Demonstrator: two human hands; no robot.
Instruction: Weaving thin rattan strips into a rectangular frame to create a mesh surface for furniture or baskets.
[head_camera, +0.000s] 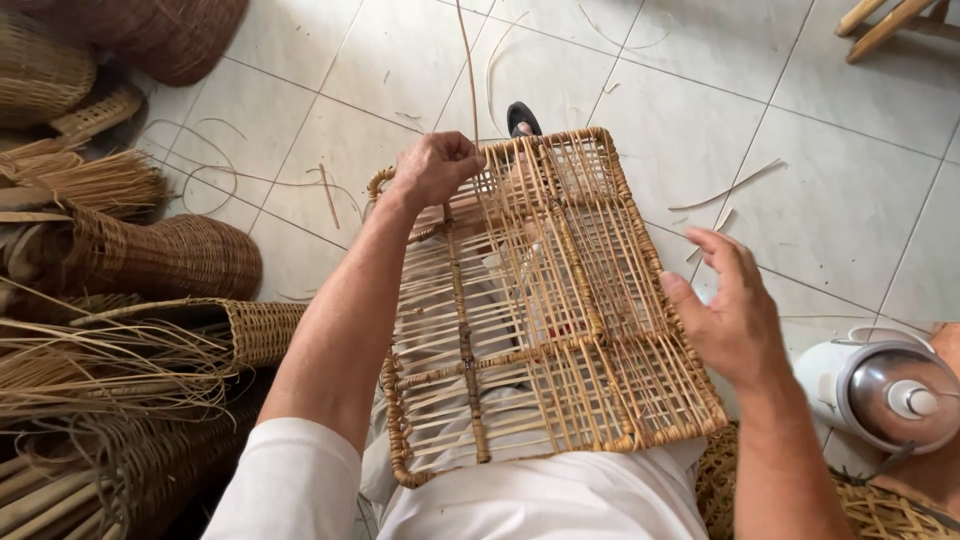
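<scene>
1. A rectangular rattan panel (545, 300) lies across the person's lap, its frame wrapped in cane and its inside crossed by thin flat strips in an open, half-woven lattice with thicker bound ribs.
2. A long thin strand (466, 70) rises from the panel's far left corner, pale and stiff.
3. The left hand (436, 166) sits at that far left corner, fist curled, fingers pinched shut on the strand, forearm stretched along the panel's left edge.
4. The right hand (727, 310) hovers just off the panel's right edge, fingers spread and loosely bent, holding nothing, palm turned toward the weave.
5. Left of the panel stand woven baskets (170, 255), brown and tightly plaited, with bundles of loose fibre (90, 370) beside them.
6. Right of the panel's near corner sits a white jug (880, 390) with a shiny metal lid.
7. Beyond the panel, stray cane scraps (725, 190) lie on pale floor tiles (820, 200).
</scene>
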